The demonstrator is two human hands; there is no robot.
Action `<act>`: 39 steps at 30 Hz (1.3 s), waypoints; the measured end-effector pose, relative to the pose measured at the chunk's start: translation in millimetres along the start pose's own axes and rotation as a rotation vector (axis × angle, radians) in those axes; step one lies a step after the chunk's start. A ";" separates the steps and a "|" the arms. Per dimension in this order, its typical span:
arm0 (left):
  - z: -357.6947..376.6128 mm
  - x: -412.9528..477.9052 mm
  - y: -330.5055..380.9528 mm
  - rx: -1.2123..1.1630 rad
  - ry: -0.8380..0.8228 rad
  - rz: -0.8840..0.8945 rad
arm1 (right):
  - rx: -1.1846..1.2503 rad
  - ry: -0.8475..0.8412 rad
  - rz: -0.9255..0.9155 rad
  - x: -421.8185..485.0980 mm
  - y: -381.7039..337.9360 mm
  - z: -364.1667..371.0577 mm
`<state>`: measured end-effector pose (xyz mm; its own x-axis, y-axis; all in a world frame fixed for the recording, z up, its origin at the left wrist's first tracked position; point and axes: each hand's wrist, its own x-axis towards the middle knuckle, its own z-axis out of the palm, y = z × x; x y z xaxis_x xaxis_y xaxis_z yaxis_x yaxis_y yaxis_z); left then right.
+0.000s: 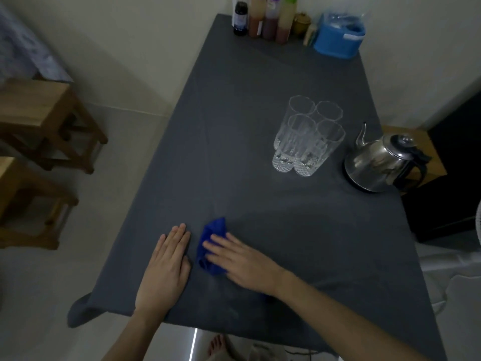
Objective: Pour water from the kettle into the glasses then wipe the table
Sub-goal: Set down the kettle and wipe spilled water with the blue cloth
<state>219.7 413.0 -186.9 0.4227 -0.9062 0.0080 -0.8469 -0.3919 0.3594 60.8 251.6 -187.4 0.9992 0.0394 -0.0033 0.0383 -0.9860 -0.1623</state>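
Several clear cut-glass tumblers stand bunched together on the grey-clothed table, right of centre. A steel kettle with a black handle sits at the table's right edge, its spout pointing away from me. Near the front edge a crumpled blue cloth lies on the table under my right hand, whose fingers press flat on it. My left hand rests flat on the tablecloth just left of the cloth, holding nothing.
Sauce bottles and a blue plastic container line the far edge against the wall. Two wooden stools stand on the floor to the left. A dark cabinet is right of the table.
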 end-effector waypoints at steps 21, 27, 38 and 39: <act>2.8 -0.8 3.9 0.087 -0.003 -0.016 | 0.154 0.344 0.824 -129.9 73.9 -14.2; 13.1 0.6 14.4 0.166 0.001 -0.112 | 0.079 0.213 0.318 -70.6 8.8 1.8; 32.1 11.9 54.7 0.187 -0.039 0.077 | 0.086 0.075 0.344 -157.5 61.4 -12.5; 35.0 13.5 60.3 0.181 -0.038 0.072 | 0.091 0.092 0.441 -175.1 68.7 -14.4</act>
<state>163.2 371.6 -197.7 0.3496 -0.9369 -0.0091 -0.9200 -0.3451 0.1855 -111.4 174.7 -183.8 0.9169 -0.3992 -0.0047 -0.3875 -0.8871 -0.2509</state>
